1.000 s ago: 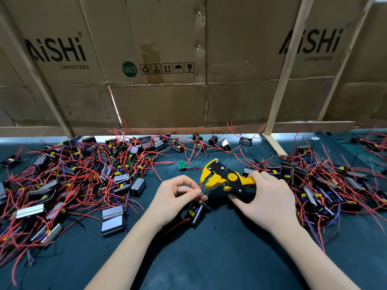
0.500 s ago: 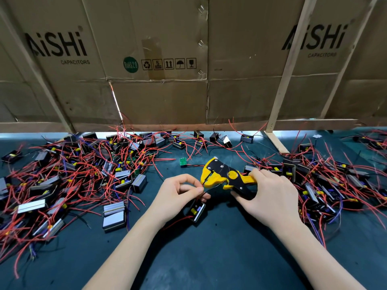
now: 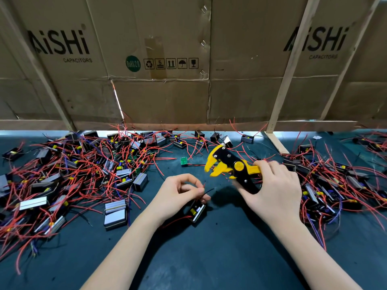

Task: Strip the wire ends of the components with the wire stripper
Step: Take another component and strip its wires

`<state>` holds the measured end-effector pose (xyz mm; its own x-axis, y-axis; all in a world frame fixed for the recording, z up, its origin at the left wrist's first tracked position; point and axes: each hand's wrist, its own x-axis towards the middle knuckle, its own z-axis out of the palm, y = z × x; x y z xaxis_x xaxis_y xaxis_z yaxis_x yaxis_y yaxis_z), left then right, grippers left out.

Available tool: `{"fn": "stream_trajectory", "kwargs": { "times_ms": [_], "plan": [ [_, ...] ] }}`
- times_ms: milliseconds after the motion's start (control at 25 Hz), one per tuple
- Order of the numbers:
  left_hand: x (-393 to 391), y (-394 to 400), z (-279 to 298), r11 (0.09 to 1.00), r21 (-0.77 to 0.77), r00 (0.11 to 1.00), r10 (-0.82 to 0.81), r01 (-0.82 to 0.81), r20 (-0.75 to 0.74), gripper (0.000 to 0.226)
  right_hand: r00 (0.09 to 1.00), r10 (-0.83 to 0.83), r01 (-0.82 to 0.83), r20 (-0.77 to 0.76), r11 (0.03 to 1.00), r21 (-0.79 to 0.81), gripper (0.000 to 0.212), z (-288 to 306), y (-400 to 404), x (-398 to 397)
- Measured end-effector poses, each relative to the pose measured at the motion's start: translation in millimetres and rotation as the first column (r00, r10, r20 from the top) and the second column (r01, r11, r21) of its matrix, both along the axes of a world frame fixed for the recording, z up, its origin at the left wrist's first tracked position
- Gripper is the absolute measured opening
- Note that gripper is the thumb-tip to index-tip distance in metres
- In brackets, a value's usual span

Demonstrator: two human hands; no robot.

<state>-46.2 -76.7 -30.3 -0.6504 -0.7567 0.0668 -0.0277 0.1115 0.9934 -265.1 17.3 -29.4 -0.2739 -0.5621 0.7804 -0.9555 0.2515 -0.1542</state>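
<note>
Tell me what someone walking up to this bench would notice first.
Probably the yellow and black wire stripper, held up over the middle of the dark mat in the right hand, its jaws apart. Beside it the left hand pinches a thin black wire from a small component. Heaps of components tangled in red wires spread left and right, under cardboard printed AiSHi.

Illumination is even and moderately bright from overhead. Soft shadows fall on the tabletop. Motion blur affects the right hand (slight). Wide-angle distortion bends the frame edges.
</note>
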Motion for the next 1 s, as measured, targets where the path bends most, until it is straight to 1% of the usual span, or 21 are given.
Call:
{"fn": "stream_trajectory", "kwargs": {
  "times_ms": [40, 80, 120, 200, 280, 360, 440, 480, 520, 560, 600, 640, 680, 720, 760, 840, 880, 920, 1000],
  "plan": [
    [0, 0, 0, 1.0, -0.023, 1.0, 0.001, 0.0, 0.009, 0.006, 1.0, -0.008, 0.009, 0.025, 0.999, -0.046, 0.058, 3, 0, -2],
    [1, -2, 0, 0.997, -0.082, 0.999, 0.014, -0.012, 0.03, 0.005, 0.998, -0.011, 0.016, 0.06, 0.996, -0.088, 0.059, 6, 0, -3],
    [2, -3, 0, 0.985, -0.172, 0.997, 0.044, -0.032, 0.065, 0.006, 0.994, -0.002, 0.016, 0.107, 0.992, -0.125, 0.059, 9, 1, -5],
    [2, -6, 2, 0.939, -0.336, 0.983, 0.122, -0.069, 0.139, 0.008, 0.977, 0.052, -0.013, 0.205, 0.982, -0.19, 0.057, 14, 5, -8],
    [-3, -6, 8, 0.911, -0.406, 0.97, 0.163, -0.078, 0.179, 0.007, 0.958, 0.131, -0.062, 0.254, 0.963, -0.264, 0.053, 20, 8, -9],
    [-20, -4, 23, 0.853, -0.522, 0.958, 0.15, -0.001, 0.243, 0.004, 0.949, 0.188, -0.098, 0.253, 0.939, -0.33, 0.05, 26, 11, -7],
    [-51, 2, 46, 0.751, -0.655, 0.954, 0.131, 0.083, 0.27, 0.003, 0.949, 0.231, -0.135, 0.213, 0.912, -0.388, 0.049, 28, 13, -6],
    [-68, 5, 59, 0.725, -0.684, 0.968, 0.105, 0.083, 0.229, 0.008, 0.95, 0.252, -0.158, 0.183, 0.897, -0.413, 0.051, 28, 15, -5],
    [-82, 10, 72, 0.741, -0.667, 0.986, 0.052, 0.069, 0.16, 0.016, 0.95, 0.273, -0.186, 0.152, 0.884, -0.429, 0.053, 28, 17, -4],
    [-94, 13, 83, 0.777, -0.625, 0.994, -0.015, 0.078, 0.105, 0.027, 0.947, 0.296, -0.216, 0.125, 0.874, -0.435, 0.056, 27, 19, -4],
    [-102, 14, 91, 0.803, -0.587, 0.994, -0.071, 0.103, 0.078, 0.04, 0.943, 0.319, -0.247, 0.1, 0.866, -0.434, 0.058, 27, 20, -3],
    [-105, 13, 96, 0.817, -0.564, 0.993, -0.092, 0.118, 0.074, 0.051, 0.937, 0.343, -0.281, 0.073, 0.859, -0.428, 0.056, 27, 20, -1],
    [-103, 9, 97, 0.821, -0.557, 0.992, -0.084, 0.122, 0.093, 0.057, 0.924, 0.377, -0.321, 0.058, 0.851, -0.416, 0.051, 27, 20, 1],
    [-96, 3, 94, 0.825, -0.554, 0.991, -0.061, 0.116, 0.118, 0.057, 0.903, 0.424, -0.363, 0.075, 0.843, -0.397, 0.045, 26, 19, 5],
    [-84, -5, 89, 0.828, -0.553, 0.989, -0.019, 0.098, 0.147, 0.052, 0.866, 0.479, -0.404, 0.141, 0.838, -0.367, 0.038, 25, 18, 9],
    [-52, -26, 76, 0.83, -0.558, 0.974, 0.117, 0.012, 0.195, 0.039, 0.756, 0.556, -0.481, 0.347, 0.83, -0.283, 0.027, 22, 14, 19],
    [-34, -39, 71, 0.82, -0.569, 0.957, 0.217, -0.07, 0.195, 0.034, 0.698, 0.559, -0.515, 0.447, 0.826, -0.228, 0.027, 18, 12, 24],
    [-16, -51, 67, 0.793, -0.585, 0.929, 0.328, -0.172, 0.171, 0.032, 0.647, 0.539, -0.542, 0.539, 0.823, -0.173, 0.036, 13, 9, 29],
    [14, -80, 65, 0.674, -0.628, 0.827, 0.556, -0.388, 0.085, 0.03, 0.553, 0.463, -0.56, 0.692, 0.822, -0.102, 0.052, 5, 4, 34]
  ]
}}
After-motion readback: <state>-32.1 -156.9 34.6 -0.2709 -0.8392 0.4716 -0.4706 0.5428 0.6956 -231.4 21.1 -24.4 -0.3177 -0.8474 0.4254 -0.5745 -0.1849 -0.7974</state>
